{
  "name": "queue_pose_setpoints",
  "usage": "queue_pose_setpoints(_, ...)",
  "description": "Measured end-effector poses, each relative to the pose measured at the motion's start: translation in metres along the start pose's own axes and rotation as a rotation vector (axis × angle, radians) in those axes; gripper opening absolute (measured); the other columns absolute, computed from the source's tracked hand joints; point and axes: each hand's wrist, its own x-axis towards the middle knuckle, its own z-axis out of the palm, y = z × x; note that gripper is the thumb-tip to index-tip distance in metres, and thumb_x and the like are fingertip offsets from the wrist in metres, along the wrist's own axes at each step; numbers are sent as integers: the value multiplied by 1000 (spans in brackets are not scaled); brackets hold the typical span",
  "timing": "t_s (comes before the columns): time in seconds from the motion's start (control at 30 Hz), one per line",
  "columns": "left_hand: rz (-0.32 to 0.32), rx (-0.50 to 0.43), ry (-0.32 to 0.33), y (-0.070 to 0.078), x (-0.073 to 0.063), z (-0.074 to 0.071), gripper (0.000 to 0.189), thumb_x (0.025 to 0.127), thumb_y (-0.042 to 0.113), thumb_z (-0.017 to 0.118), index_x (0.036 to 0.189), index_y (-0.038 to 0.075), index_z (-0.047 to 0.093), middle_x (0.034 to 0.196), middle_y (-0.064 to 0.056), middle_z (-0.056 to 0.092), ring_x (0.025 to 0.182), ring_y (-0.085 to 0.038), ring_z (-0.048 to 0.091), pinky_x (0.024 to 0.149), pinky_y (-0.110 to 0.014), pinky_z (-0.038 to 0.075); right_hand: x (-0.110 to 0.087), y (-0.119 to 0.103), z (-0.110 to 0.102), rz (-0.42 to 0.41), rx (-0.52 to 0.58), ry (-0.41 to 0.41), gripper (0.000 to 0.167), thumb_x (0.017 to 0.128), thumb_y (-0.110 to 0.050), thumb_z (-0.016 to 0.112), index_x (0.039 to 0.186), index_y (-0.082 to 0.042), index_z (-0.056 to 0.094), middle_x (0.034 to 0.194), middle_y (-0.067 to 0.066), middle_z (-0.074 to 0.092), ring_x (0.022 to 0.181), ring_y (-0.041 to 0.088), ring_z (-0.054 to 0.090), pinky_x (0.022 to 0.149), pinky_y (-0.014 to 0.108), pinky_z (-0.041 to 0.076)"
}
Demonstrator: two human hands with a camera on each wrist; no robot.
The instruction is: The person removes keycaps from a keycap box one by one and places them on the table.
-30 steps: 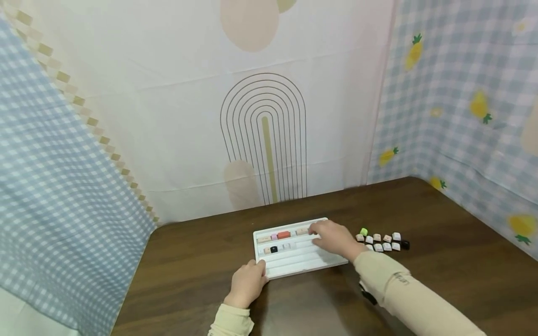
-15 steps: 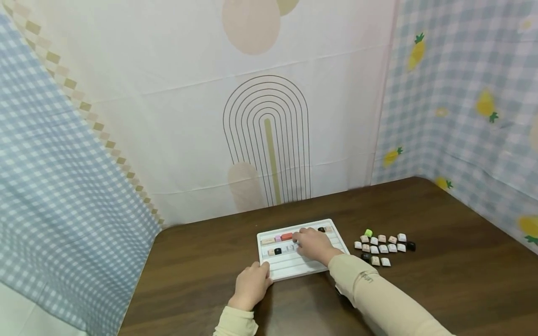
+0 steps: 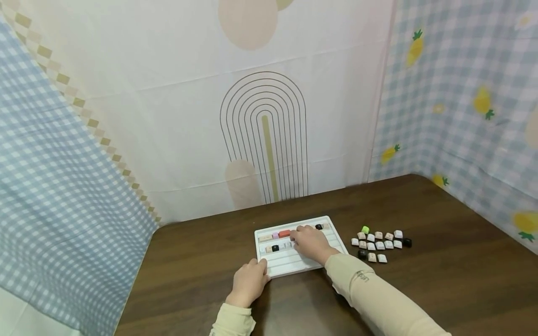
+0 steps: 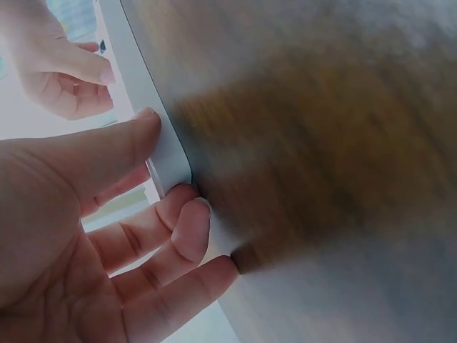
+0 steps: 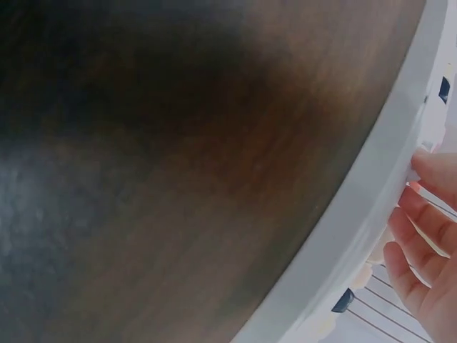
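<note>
A white tray (image 3: 290,268) with ridged rows lies on the table and carries keycaps. My left hand (image 3: 249,281) grips its near left corner, the thumb along the edge and fingers around the corner in the left wrist view. Over the second row, my right hand (image 3: 310,242) pinches a small pale keycap (image 5: 413,174) between thumb and index finger. To the left of those fingers sit a black keycap (image 3: 275,248) and paler ones. The top row holds a long beige keycap (image 3: 265,238), a pink one (image 3: 275,235) and a red one (image 3: 284,233); my right hand hides part of it.
Right of the tray, several loose keycaps (image 3: 380,245) lie in rough rows on the dark wooden table (image 3: 189,270), mostly white and beige. A green keycap (image 3: 365,229) and black keycaps (image 3: 407,242) are among them. Patterned cloth (image 3: 189,116) hangs behind and at both sides.
My right hand has moved left from the tray's upper right to the second row, uncovering a black and a beige keycap in the top row. My left hand stays at the corner.
</note>
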Motion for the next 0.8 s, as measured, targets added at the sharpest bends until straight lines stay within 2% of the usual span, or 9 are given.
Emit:
queue_pose_setpoints(0.2, 5, -3, 5, -1, 0, 2, 29, 71, 20, 75, 69, 15, 46, 63, -1, 46, 51, -20, 49, 44, -31, 33, -1, 5, -16, 8, 68, 22, 11, 78, -14, 68, 89, -14, 65, 89, 3, 65, 84, 24, 63, 65, 42, 51)
queue_pose_setpoints(0.37, 8, -6, 6, -1, 0, 3, 29, 71, 20, 75, 69, 15, 46, 63, -1, 46, 51, -21, 49, 44, -31, 34, -12, 24, -40, 22, 120, 8, 11, 83, -14, 65, 94, -14, 64, 93, 1, 65, 88, 20, 62, 70, 39, 50)
queue_pose_setpoints(0.53, 8, -5, 8, -1, -1, 3, 29, 71, 21, 75, 69, 14, 46, 63, -2, 46, 51, -22, 51, 44, -32, 35, -39, 61, -61, 37, 121, 19, 14, 85, -16, 64, 98, -14, 64, 96, 2, 65, 85, 18, 61, 65, 35, 50)
queue_pose_setpoints(0.6, 4, -2, 9, -1, -1, 3, 29, 71, 21, 75, 69, 14, 46, 63, -2, 46, 51, -22, 51, 43, -32, 35, -52, 79, -67, 43, 119, 33, 13, 84, -16, 64, 97, -14, 64, 94, 1, 64, 82, 17, 61, 63, 34, 49)
queue_pose_setpoints(0.8, 0, -3, 12, -2, -1, 0, 29, 71, 21, 75, 70, 14, 46, 63, -2, 47, 52, -23, 52, 44, -33, 36, -95, 121, -81, 96, 99, 9, 11, 84, -15, 64, 95, -13, 64, 87, -2, 62, 74, 13, 57, 58, 30, 45)
